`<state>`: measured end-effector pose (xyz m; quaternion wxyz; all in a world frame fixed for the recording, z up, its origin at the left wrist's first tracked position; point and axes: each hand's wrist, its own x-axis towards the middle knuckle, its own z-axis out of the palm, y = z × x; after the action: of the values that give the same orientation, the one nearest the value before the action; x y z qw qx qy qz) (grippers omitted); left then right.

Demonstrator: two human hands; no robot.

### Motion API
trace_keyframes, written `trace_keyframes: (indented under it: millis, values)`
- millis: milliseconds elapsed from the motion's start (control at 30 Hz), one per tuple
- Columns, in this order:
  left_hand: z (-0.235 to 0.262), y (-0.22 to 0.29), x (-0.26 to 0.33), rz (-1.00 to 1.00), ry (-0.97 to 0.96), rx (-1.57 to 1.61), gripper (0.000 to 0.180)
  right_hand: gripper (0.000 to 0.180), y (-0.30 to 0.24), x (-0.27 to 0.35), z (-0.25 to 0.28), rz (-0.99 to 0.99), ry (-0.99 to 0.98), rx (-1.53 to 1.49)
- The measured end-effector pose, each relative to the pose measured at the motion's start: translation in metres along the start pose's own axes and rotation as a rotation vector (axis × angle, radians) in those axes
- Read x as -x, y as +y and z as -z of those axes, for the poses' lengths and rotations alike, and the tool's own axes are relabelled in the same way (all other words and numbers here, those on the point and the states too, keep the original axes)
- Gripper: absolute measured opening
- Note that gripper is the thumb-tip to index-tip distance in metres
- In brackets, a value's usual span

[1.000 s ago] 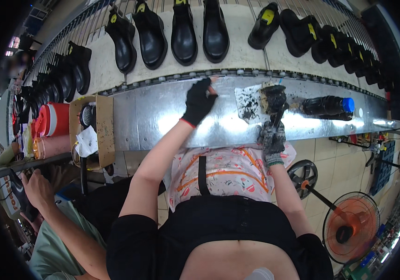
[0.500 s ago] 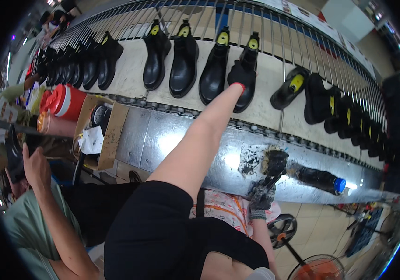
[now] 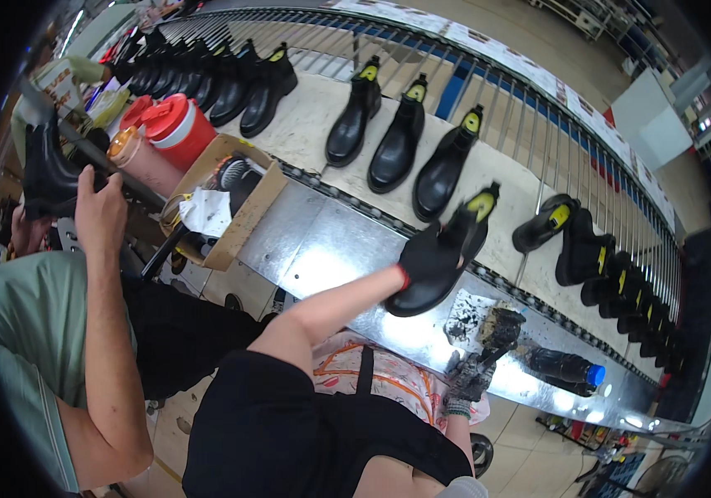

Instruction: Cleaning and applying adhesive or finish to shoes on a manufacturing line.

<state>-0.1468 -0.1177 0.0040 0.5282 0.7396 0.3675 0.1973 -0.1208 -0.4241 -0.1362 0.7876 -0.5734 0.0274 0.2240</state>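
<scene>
My left hand (image 3: pixel 430 256), in a black glove, has its grip closed on a black boot (image 3: pixel 447 257) lifted just off the conveyor belt (image 3: pixel 306 124) over the steel table (image 3: pixel 322 249). My right hand (image 3: pixel 472 378) grips a blackened brush (image 3: pixel 501 328) just below it. I'd keep the boot's sole tilted toward the brush.
</scene>
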Motion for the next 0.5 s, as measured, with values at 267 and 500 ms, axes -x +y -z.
trace_keyframes:
  millis: [267,500]
  values:
    - [0.027,-0.008,0.114,-0.055,0.244,-0.138,0.072,0.032,-0.023,0.008,-0.003,-0.061,0.009,0.184]
    - [0.038,-0.012,0.013,-0.273,-0.070,0.499,0.055,0.055,-0.045,0.063,-0.017,0.215,0.037,0.701]
